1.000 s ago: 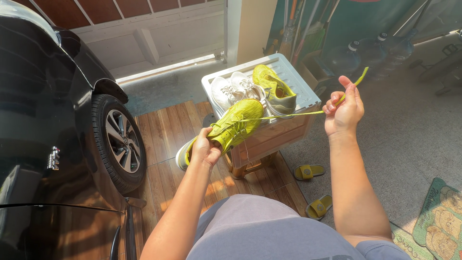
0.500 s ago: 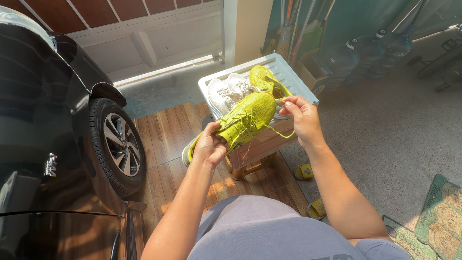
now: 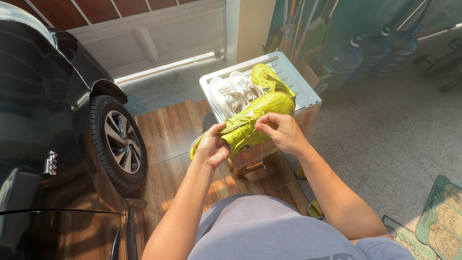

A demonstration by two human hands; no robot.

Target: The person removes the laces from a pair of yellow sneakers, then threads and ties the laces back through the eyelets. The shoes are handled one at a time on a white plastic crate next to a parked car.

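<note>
My left hand (image 3: 211,146) grips the heel end of a yellow-green sneaker (image 3: 255,115), held up in front of me. Over the shoe's laced middle, my right hand (image 3: 280,132) pinches its yellow lace between the fingertips. Just behind, on a white plastic box (image 3: 303,91), lie the matching yellow-green sneaker (image 3: 267,78) and a pair of white sneakers (image 3: 232,91). A thin white thread hangs below my right hand.
A black car with its wheel (image 3: 121,140) stands close on the left, over a wooden floor (image 3: 166,132). Yellow slippers (image 3: 315,208) lie on grey paving at the right, near a green mat (image 3: 440,221). Large water bottles (image 3: 373,48) and broom handles stand at the back.
My right hand, stretched out to the right with the lace pulled taut a second ago, has come back in to the shoe's middle. My left hand has kept its grip on the shoe.
</note>
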